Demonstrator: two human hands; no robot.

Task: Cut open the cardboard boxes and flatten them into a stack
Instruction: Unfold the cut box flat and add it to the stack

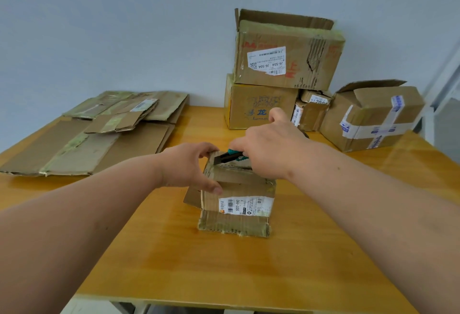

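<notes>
Small box (236, 199) sits mid-worktop (224, 264), upright, white label (245, 205) on the near face. A loose flap sticks out at its lower left.

Left hand (189, 164) grips the box's top left corner: thumb pressed on the near face, fingers (209, 148) curled over the far top edge. Right hand (271, 149) holds a knife (230, 157), teal and black, fingers wrapped round the handle, thumb raised. Knife tip sits at the box top, near the left hand's fingers; blade itself too small to make out. A seam runs along the box top under the knife; whether it's cut through, can't tell.

Flat stack (99, 134) lies far left on the worktop, several flattened pieces overlapping, smaller ones on top, a barcode label on one.

Uncut boxes at the far right against the wall (124, 27): top box (286, 50) with flaps up and a white label, resting on a printed box (256, 107). Just right of that, a little box (311, 112), partly hidden by the right hand. Taped box (371, 117), with white and blue tape crossed over it, stands furthest right, flap open.
</notes>
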